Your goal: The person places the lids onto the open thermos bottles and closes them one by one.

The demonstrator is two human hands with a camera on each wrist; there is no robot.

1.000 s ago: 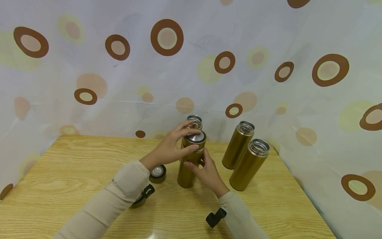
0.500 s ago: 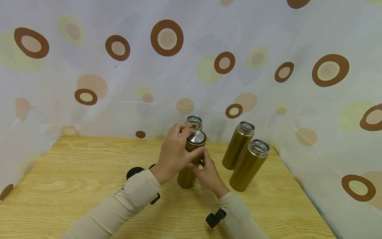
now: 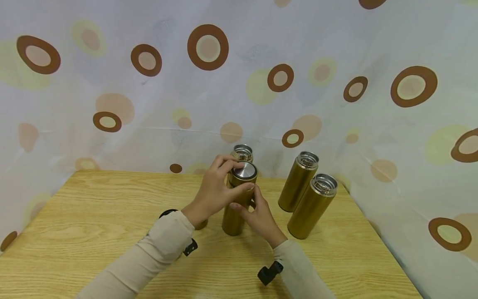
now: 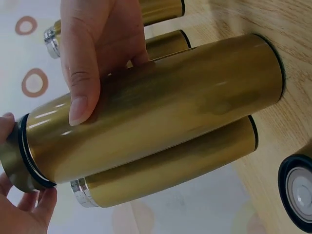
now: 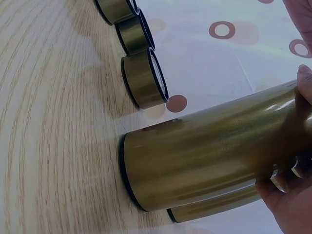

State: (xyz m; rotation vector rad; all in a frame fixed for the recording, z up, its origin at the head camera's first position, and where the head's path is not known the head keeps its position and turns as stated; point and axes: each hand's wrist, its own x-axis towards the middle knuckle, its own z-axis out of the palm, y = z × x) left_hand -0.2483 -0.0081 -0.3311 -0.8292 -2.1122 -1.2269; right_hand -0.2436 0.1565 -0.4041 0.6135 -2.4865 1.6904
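In the head view, a gold thermos bottle (image 3: 233,220) stands upright on the table. A matching lid (image 3: 245,171) with a shiny disc top sits on its mouth. My left hand (image 3: 216,189) holds this lid, thumb on the near side and fingers at the far rim. Lower down, my right hand (image 3: 263,218) grips the bottle's body with thumb and fingers on opposite sides. The left wrist view shows a narrow line between lid (image 4: 17,156) and body; whether the lid is fully seated cannot be told.
Two lidless gold bottles, a farther one (image 3: 298,180) and a nearer one (image 3: 311,211), stand at the right. Another lidless bottle (image 3: 242,153) is close behind the held one. Several loose lids (image 5: 141,80) rest on the wooden table (image 3: 112,207), partly behind the left arm in the head view.
My left hand has turned about the lid: its fingers bent back, its thumb swung toward the right hand, then slightly back. The right hand and bottle have stayed in place.
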